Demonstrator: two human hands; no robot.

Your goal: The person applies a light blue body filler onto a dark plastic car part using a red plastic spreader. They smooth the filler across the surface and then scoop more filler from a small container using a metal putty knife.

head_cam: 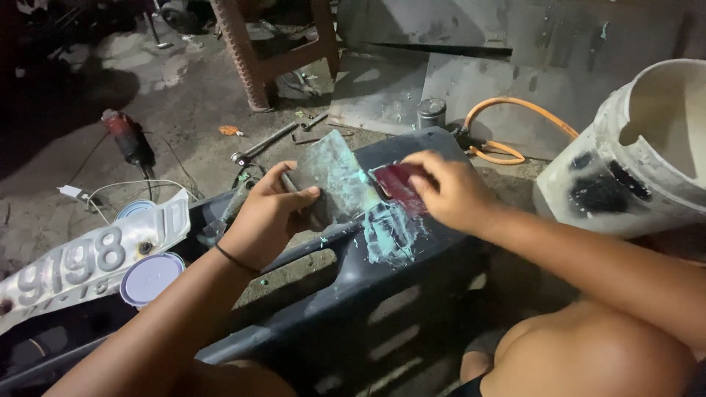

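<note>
My left hand (pixel 268 213) grips a flat square mixing board (pixel 334 173) smeared with pale green filler and holds it tilted over a dark plastic body panel (pixel 382 294). My right hand (pixel 448 192) pinches a small red spreader card (pixel 397 184) whose edge rests against the board. A patch of green filler (pixel 390 235) is smeared on the panel just below the card. A thin black band circles my left wrist.
A white bucket (pixel 640 147) stands at the right, with an orange hose (pixel 507 125) behind it. A bent licence plate (pixel 81 268), two round can lids (pixel 151 278), an angle grinder (pixel 129 136), a wrench (pixel 261 145) and a stool's legs (pixel 265 59) lie on the dirty concrete floor.
</note>
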